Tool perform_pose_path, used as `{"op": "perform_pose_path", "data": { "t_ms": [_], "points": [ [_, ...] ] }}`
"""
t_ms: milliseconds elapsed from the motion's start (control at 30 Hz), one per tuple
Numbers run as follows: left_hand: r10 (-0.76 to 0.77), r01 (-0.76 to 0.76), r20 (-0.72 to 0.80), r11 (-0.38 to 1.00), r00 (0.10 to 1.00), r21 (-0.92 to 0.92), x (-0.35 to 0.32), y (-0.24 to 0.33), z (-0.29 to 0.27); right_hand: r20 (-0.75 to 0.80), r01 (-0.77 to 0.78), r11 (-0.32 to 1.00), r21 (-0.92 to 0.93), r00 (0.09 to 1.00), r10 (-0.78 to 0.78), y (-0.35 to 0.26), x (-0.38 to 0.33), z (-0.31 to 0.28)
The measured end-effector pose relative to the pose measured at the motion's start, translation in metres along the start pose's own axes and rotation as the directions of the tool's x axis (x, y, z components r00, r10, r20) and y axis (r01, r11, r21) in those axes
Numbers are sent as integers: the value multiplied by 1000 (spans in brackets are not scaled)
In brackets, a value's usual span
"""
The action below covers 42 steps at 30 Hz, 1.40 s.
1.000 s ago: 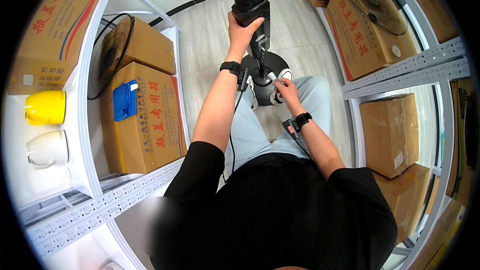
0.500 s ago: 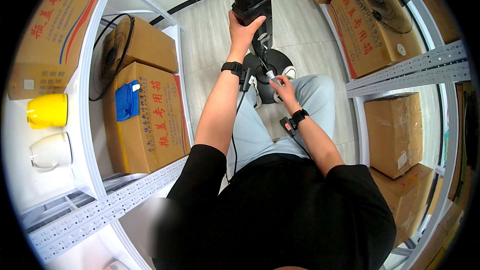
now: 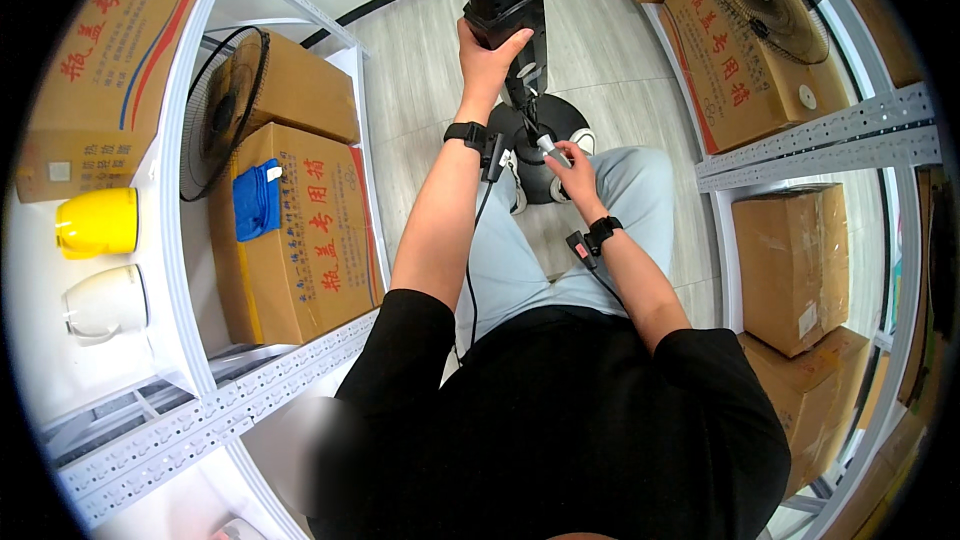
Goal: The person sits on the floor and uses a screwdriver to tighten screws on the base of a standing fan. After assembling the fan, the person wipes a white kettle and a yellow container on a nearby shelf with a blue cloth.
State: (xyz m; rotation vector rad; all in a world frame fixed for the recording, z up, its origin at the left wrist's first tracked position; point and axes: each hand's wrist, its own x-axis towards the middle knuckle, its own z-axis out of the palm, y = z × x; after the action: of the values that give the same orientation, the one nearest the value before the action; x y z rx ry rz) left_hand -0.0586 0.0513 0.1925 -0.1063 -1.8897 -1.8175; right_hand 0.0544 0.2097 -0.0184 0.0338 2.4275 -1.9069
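Head view, left side: a pale metal rack (image 3: 225, 400) bears a yellow container (image 3: 98, 223) and, nearer the person, a white container (image 3: 105, 302) with a handle. A tall carton (image 3: 110, 40) stands past them. In the next bay, a round black wire fan (image 3: 222, 120) leans upright by a box (image 3: 315, 80), and a folded blue cloth (image 3: 257, 202) lies on a printed carton (image 3: 325, 250).

Toward the middle, the person's left hand (image 3: 485, 70) grasps the boxy lower part of a black stand (image 3: 507, 15), its thumb laid across the near side. A black strap (image 3: 465, 134) circles that wrist, with a small cabled block (image 3: 492, 157) beside it. Below the hand, the stand reaches down to a round black base (image 3: 565, 116) on the floor, near the person's shoes.

Just right of the pole's foot, the right hand (image 3: 578, 175) grasps a small pale cylinder (image 3: 547, 145) between thumb and fingers, its far end close to the pole; whether they touch, I cannot tell. A second strap (image 3: 603, 230) rings this wrist.

On the right, another rack (image 3: 830, 140) holds a carton (image 3: 720, 70) with a wire fan guard (image 3: 765, 0) on top, and nearer, a plain taped box (image 3: 785, 265) rests on another carton (image 3: 810, 390).
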Motion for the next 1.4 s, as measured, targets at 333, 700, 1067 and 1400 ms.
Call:
{"op": "perform_pose_path", "data": {
  "t_ms": [333, 700, 1067, 1400],
  "points": [
    [-7, 7, -5, 1000, 1000, -17, 0, -1, 1, 216, -354, 896, 270, 929, 302, 14, 13, -6],
    [-5, 5, 0, 1000, 1000, 13, -3, 3, 1, 133, -319, 947, 40, 941, 312, 18, -4, -31],
    [-17, 17, -1, 1000, 1000, -2, -2, 5, 2, -20, -206, 970, -126, 978, 206, -2, 33, -60],
    [-24, 24, -9, 1000, 1000, 10, -2, 7, 1, -85, 19, 908, -418, 995, -60, -25, 47, -56]
  ]
}}
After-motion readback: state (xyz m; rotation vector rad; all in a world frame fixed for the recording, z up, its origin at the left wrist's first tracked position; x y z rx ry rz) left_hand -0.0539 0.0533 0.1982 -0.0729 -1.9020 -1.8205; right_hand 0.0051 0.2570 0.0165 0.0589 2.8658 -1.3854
